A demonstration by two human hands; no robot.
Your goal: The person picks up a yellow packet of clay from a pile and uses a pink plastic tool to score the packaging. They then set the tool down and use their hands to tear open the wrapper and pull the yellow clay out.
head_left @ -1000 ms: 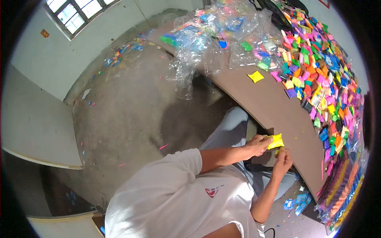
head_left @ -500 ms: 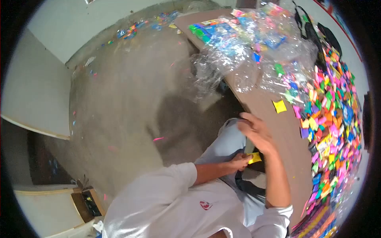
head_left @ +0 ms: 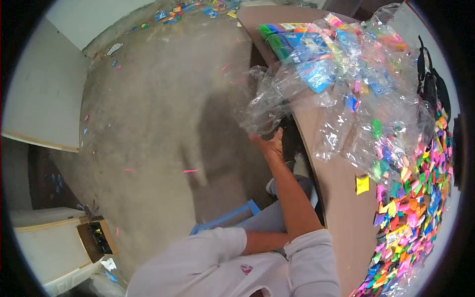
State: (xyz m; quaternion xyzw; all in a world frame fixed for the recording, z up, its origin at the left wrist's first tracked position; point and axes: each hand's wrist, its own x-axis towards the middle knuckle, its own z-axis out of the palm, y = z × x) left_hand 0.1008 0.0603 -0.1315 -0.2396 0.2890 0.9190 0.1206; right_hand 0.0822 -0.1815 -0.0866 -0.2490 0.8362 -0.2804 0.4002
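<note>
Looking down from head height on a person in a white shirt (head_left: pixel 213 267), seated beside a long brown surface (head_left: pixel 341 208) that runs up the right side of the view.

Far left, a white panel (head_left: pixel 42 94) stands over the grey concrete floor (head_left: pixel 148 114). Below it, near the lower left corner, sits an open cardboard box (head_left: pixel 96 238). Small coloured scraps dot the floor, among them a pink sliver (head_left: pixel 190 171). A blue strip (head_left: pixel 225 218) shows just above the person's shoulder.

At centre, the right arm stretches forward and up. The right hand (head_left: pixel 269 146) is at the lower edge of a bunch of clear plastic bags (head_left: pixel 262 111) that hangs off the near edge of the surface. Its fingers reach up into the crumpled film; whether they are closed on it cannot be told. The left forearm crosses beneath the right arm, and the left hand is hidden, so its state cannot be told.

Further right, more clear plastic is heaped along the surface, with green, blue and pink packs (head_left: pixel 297 39) showing through at the top. A single yellow packet (head_left: pixel 362 184) lies alone on bare brown board. Beyond it a dense spread of small coloured packets (head_left: pixel 415 222) covers the right edge. Black straps (head_left: pixel 431 84) lie at the far right, above the packets.
</note>
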